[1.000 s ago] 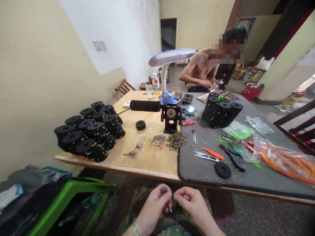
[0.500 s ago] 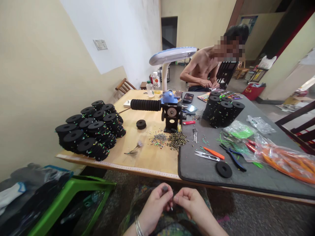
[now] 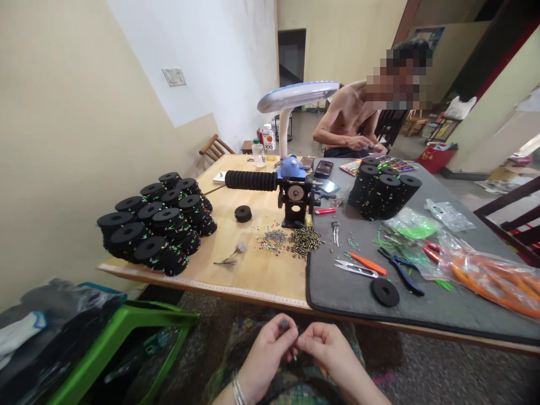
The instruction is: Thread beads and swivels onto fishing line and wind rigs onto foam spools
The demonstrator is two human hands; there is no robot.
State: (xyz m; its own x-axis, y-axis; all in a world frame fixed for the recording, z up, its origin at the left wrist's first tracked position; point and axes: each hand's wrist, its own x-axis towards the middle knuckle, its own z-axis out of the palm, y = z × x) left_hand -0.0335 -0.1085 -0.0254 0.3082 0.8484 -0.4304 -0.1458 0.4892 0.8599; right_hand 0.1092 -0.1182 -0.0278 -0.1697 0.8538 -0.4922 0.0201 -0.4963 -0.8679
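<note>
Over my lap, just off the table's front edge, my left hand (image 3: 274,343) is closed in a pinch. A small dark grey bit shows at its fingertips and a pale tip pokes out below; I cannot make out what they belong to. Close beside it on the right, my right hand (image 3: 323,346) pinches thumb against forefinger, and whatever it holds is too small to name. On the table beyond lie a heap of small brass-and-dark beads (image 3: 304,242), a pile of mixed coloured beads (image 3: 272,241) and a feathery tuft (image 3: 232,253).
Stacked black foam spools (image 3: 151,247) stand at the left, more spools (image 3: 377,194) at the back right. A black winding device (image 3: 295,194) sits before a lamp (image 3: 295,97). Thread snips (image 3: 356,268), pliers (image 3: 400,271) and a foam ring (image 3: 385,292) lie on the grey mat. A co-worker (image 3: 352,118) sits opposite.
My hands keep almost the same pinch and place. The view has shifted very slightly. Across the table, the co-worker's hands and head have moved a little.
</note>
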